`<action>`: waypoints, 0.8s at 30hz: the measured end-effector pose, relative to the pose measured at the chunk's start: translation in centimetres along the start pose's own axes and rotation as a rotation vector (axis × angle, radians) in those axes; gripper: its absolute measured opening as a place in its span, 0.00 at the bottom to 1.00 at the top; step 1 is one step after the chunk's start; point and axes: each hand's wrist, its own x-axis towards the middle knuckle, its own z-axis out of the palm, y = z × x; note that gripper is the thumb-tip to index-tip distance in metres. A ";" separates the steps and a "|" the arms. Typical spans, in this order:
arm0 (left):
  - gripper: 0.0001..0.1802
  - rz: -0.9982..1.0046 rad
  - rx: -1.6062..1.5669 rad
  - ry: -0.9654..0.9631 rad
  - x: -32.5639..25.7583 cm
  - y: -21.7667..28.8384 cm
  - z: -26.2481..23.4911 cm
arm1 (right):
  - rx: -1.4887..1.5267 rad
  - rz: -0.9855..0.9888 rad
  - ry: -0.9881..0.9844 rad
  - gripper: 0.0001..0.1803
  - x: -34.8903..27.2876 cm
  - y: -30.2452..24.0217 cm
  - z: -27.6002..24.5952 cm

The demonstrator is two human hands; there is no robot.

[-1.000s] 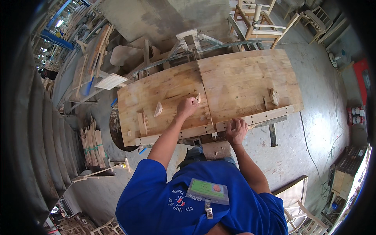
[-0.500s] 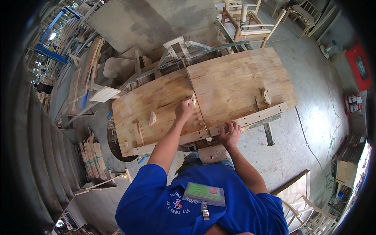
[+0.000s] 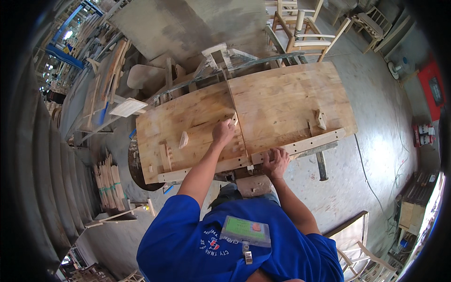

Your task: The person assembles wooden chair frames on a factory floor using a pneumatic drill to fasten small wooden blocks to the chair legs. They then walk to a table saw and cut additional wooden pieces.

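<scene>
Two pale wooden panels lie side by side in front of me, the left panel and the right panel, with a narrow dark gap between them. My left hand is closed around a small wooden block on the left panel, close to the gap. Along the near edge of the right panel runs a drilled wooden rail; the fingers of my right hand curl over its inner end. A second drilled rail lines the left panel's near edge, partly hidden by my left forearm.
Loose wooden blocks lie on both panels: a left block and a right block. Beyond them stand a trestle frame and wooden chairs. Bundled sticks stand at left. A cable crosses the floor at right.
The whole view has shifted slightly. Both hands keep practically the same places on the block and the rail.
</scene>
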 end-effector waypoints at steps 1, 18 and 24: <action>0.22 -0.015 0.011 -0.027 0.0 0.1 -0.1 | 0.001 0.003 -0.003 0.16 0.0 0.0 0.0; 0.16 -0.057 -0.004 -0.052 -0.2 1.4 -0.6 | -0.021 -0.005 -0.004 0.17 -0.1 0.6 0.2; 0.15 -0.053 -0.019 -0.045 -0.1 0.9 -0.3 | -0.028 0.005 -0.012 0.17 -0.1 0.4 0.0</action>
